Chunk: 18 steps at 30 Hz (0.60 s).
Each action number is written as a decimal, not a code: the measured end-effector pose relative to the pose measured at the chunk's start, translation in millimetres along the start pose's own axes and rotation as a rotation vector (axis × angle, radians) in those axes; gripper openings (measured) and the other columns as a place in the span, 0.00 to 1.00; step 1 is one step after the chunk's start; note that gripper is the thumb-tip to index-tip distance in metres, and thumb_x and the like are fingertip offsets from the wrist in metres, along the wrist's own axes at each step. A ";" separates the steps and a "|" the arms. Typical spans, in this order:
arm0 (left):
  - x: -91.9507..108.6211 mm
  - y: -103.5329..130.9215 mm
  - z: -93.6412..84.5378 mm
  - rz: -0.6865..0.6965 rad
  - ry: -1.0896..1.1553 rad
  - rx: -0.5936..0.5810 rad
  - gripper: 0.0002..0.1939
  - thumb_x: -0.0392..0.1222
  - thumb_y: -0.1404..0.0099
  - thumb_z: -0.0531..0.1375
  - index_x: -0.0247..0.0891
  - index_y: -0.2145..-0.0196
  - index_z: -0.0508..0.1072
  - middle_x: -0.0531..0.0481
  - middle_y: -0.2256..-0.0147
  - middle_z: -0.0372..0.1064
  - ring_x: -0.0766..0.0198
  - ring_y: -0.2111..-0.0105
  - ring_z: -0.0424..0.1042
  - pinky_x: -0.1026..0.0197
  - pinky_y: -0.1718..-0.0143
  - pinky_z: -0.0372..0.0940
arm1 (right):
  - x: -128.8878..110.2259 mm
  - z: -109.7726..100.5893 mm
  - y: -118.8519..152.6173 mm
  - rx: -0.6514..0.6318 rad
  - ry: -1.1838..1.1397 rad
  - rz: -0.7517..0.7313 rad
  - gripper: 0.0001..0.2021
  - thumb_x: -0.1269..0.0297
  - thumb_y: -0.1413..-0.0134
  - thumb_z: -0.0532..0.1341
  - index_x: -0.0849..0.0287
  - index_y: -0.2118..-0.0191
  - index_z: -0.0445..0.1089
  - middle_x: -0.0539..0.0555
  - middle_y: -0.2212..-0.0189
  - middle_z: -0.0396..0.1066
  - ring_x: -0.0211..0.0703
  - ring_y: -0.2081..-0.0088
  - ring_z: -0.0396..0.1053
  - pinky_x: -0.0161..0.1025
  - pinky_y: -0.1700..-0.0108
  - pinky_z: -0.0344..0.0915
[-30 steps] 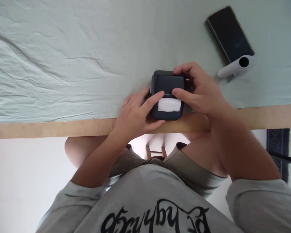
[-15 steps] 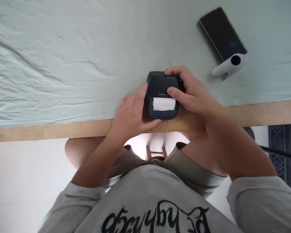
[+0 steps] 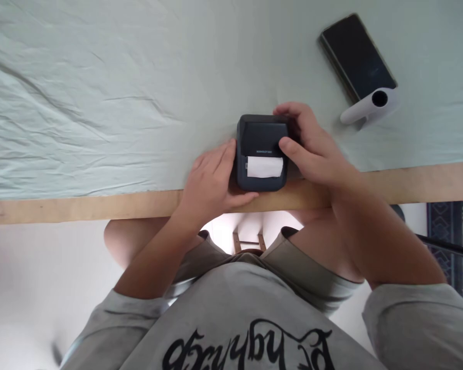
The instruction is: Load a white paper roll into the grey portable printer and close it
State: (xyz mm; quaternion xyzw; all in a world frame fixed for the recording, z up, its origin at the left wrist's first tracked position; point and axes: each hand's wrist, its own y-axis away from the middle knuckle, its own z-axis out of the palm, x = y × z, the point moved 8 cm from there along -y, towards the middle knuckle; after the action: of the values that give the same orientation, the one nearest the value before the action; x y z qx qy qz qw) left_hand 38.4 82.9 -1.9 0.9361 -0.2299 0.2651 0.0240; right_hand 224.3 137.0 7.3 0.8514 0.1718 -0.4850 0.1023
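Observation:
A small dark label printer (image 3: 264, 136) lies at the near edge of the cloth-covered table, a white strip of paper (image 3: 265, 167) showing at its slot. My left hand (image 3: 212, 177) cups the printer's left side, fingers against it and the thumb stretched along its near edge. On the other side, my right hand (image 3: 310, 144) grips the printer, its thumb on the top near the right edge and its fingers curled about the far right corner. The undersides of the right fingers are partly hidden.
A black phone (image 3: 358, 59) lies at the upper right on the pale green cloth (image 3: 139, 61). A white handheld device with a round dark opening (image 3: 389, 100) rests against its near end. The table's wooden edge (image 3: 81, 208) runs in front of my lap.
My right hand has slid a little to the right, its thumb moving from the printer's logo toward the right edge. The printer appears shifted very slightly right; my left hand barely differs.

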 end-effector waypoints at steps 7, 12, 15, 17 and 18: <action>-2.6 1.2 2.8 -0.003 -0.024 0.000 0.56 0.71 0.38 0.68 0.33 0.26 0.55 0.27 0.31 0.63 0.35 0.32 0.65 0.41 0.32 0.60 | -5.7 -4.5 11.8 -0.152 -0.015 -0.127 0.53 0.42 0.52 0.76 0.45 0.27 0.51 0.59 0.28 0.58 0.61 0.28 0.59 0.61 0.24 0.57; -2.8 1.0 1.8 0.015 -0.026 0.024 0.56 0.76 0.35 0.62 0.31 0.27 0.57 0.27 0.32 0.64 0.36 0.33 0.66 0.41 0.33 0.61 | -2.9 -2.8 16.4 -0.238 0.035 -0.116 0.61 0.43 0.59 0.79 0.39 0.24 0.47 0.56 0.25 0.54 0.66 0.26 0.56 0.66 0.23 0.54; -1.8 0.6 1.7 0.007 -0.031 0.025 0.54 0.76 0.35 0.62 0.32 0.28 0.58 0.28 0.32 0.65 0.36 0.33 0.67 0.42 0.33 0.62 | 0.6 -0.2 17.1 -0.248 0.061 -0.151 0.65 0.39 0.59 0.78 0.32 0.22 0.38 0.53 0.23 0.50 0.66 0.24 0.52 0.71 0.24 0.52; -0.9 0.2 1.8 0.009 -0.031 0.023 0.55 0.76 0.35 0.62 0.31 0.28 0.58 0.28 0.33 0.65 0.36 0.33 0.67 0.40 0.33 0.62 | 4.4 0.0 17.0 -0.237 0.073 -0.156 0.67 0.36 0.60 0.77 0.32 0.22 0.34 0.54 0.22 0.47 0.66 0.23 0.51 0.73 0.24 0.50; -0.8 -0.1 1.7 0.010 -0.026 0.023 0.55 0.76 0.36 0.63 0.31 0.28 0.58 0.27 0.33 0.65 0.35 0.33 0.67 0.40 0.33 0.62 | 6.2 0.0 16.9 -0.232 0.075 -0.152 0.68 0.35 0.61 0.77 0.33 0.22 0.34 0.55 0.22 0.45 0.66 0.23 0.50 0.73 0.24 0.50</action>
State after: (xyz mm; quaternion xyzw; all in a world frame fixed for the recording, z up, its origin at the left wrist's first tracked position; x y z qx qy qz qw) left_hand 38.7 83.0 -3.8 0.9385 -0.2319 0.2557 0.0090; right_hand 233.9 122.7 2.1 0.8360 0.2945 -0.4359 0.1562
